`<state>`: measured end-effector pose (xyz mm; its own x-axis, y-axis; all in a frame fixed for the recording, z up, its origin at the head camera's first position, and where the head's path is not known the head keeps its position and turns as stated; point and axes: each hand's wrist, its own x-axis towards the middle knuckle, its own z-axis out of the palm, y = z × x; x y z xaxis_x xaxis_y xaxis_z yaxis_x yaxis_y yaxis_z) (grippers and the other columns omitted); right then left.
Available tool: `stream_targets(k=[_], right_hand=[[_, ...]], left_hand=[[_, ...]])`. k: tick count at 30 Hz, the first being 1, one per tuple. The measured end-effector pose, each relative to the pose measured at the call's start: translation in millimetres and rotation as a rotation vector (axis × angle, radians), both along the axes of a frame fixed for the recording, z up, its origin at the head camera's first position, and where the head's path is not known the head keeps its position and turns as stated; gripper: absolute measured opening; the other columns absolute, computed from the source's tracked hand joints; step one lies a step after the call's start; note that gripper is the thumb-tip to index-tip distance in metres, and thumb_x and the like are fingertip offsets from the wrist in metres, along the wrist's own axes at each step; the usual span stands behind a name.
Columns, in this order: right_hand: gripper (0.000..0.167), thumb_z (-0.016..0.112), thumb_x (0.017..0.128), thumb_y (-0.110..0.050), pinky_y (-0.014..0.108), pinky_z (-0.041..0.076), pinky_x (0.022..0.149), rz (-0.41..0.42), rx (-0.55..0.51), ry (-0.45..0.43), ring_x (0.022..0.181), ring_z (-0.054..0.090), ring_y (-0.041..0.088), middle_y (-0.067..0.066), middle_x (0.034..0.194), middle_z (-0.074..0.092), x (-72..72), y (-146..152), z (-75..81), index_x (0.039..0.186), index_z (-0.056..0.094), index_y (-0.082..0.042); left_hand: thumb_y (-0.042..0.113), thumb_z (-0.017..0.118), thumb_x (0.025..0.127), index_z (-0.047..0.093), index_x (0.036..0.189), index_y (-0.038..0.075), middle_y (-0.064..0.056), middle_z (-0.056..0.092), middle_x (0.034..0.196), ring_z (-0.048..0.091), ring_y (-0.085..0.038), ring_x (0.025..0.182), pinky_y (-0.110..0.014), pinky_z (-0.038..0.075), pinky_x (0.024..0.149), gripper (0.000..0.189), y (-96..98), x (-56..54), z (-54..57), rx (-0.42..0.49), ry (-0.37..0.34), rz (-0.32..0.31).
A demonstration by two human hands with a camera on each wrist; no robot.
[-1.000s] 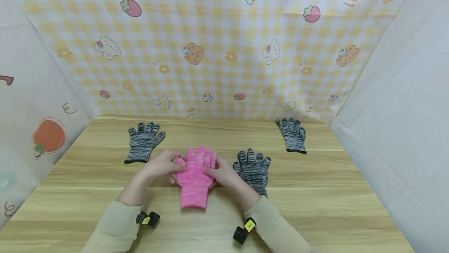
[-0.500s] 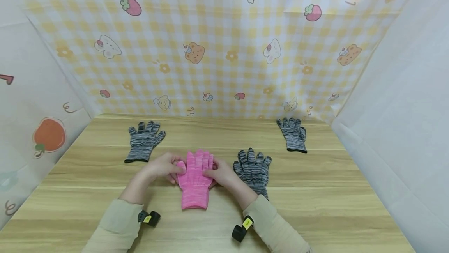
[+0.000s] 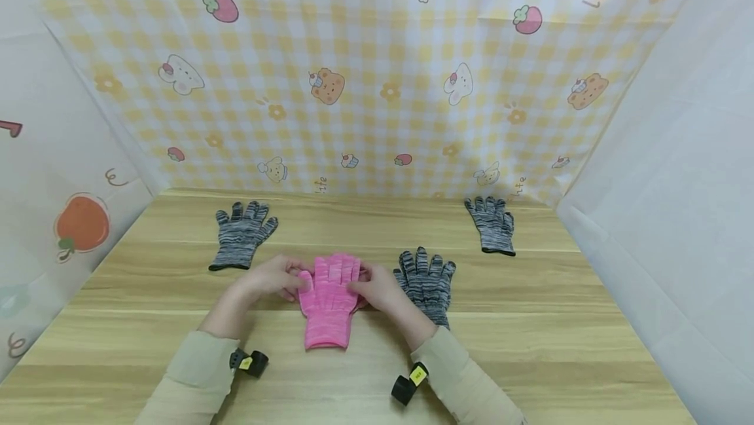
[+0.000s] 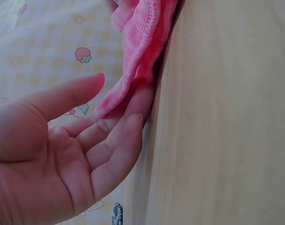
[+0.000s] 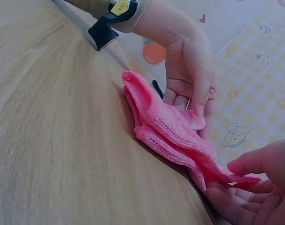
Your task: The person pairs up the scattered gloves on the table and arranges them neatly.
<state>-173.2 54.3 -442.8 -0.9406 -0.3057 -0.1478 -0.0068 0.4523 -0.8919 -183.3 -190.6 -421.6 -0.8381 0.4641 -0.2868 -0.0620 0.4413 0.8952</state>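
A pink glove (image 3: pixel 328 310) lay mid-table on bare wood (image 3: pixel 530 359).
The right hand (image 3: pixel 379 287) pinched its edge; the left hand (image 3: pixel 273 279), half-open, touched its thumb from beneath. The right forearm (image 3: pixel 417 325) overlapped the near grey glove (image 3: pixel 427 281); two far grey gloves (image 3: pixel 238 236) lay before checked cloth (image 3: pixel 383 52).

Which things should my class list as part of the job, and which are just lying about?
Part of the job:
pink glove, perhaps more than one stacked
left grip and right grip, both touching it

Apparently just lying about:
far-left grey striped glove
far-right grey striped glove
nearer grey striped glove, close to the right grip
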Motion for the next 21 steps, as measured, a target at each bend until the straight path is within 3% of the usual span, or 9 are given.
stream_targets(k=[5,8,21], right_hand=[[0.011,0.065,0.087,-0.005,0.029,0.055,0.049,-0.031,-0.061,-0.053,0.051,0.061,0.015,0.008,0.066,0.063,-1.4,1.2,-0.6,0.093,0.061,0.004],[0.014,0.062,0.089,-0.006,0.029,0.054,0.047,-0.049,-0.065,-0.071,0.047,0.06,0.014,0.009,0.061,0.062,-1.6,2.3,-0.9,0.079,0.056,0.0],[0.016,0.055,0.089,-0.005,0.031,0.055,0.047,-0.099,-0.075,-0.076,0.046,0.061,0.015,0.012,0.063,0.061,-1.0,5.5,0.9,0.073,0.052,-0.001]], left_hand=[[0.004,0.062,0.086,0.05,0.127,-0.014,-0.011,0.068,0.093,0.065,-0.026,0.076,-0.038,0.056,0.072,0.046,-2.4,-1.1,0.5,-0.004,-0.004,0.002],[0.005,0.062,0.087,0.05,0.127,-0.013,-0.01,0.068,0.094,0.065,-0.026,0.078,-0.038,0.056,0.073,0.046,-3.4,-1.1,0.9,-0.004,-0.009,-0.002],[0.004,0.056,0.092,0.05,0.123,-0.016,-0.014,0.068,0.089,0.066,-0.03,0.08,-0.039,0.056,0.074,0.038,-5.9,-1.7,1.1,0.021,-0.008,-0.016]])
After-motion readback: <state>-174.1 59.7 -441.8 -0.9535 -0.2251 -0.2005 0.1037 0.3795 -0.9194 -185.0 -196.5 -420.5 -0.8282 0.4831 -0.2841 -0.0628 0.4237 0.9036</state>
